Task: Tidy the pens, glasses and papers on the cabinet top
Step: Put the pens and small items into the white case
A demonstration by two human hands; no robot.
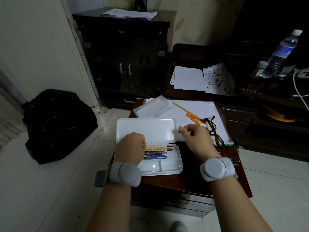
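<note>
An open white pencil case (167, 166) sits on the small dark cabinet top (192, 178), its lid (147, 129) folded back. Two wooden pencils (160, 147) and two pens (156, 155) lie in its long compartment. My left hand (130, 146) is curled over their left ends and seems to grip the top pencil. My right hand (195, 138) hovers by the lid's right edge, fingers loosely curled and holding nothing. Dark-framed glasses (215, 131) lie just behind it on a stack of white papers (192, 108), beside an orange pen-like tool (192, 117) and a wooden pencil (180, 107).
A translucent plastic box (150, 108) rests on the papers' left part. More loose papers (189, 77) lie on a dark bench behind, with a water bottle (280, 52) and white cable (299, 91) at the right. A black bag (56, 121) sits on the floor to the left, before a tall dark cabinet (123, 52).
</note>
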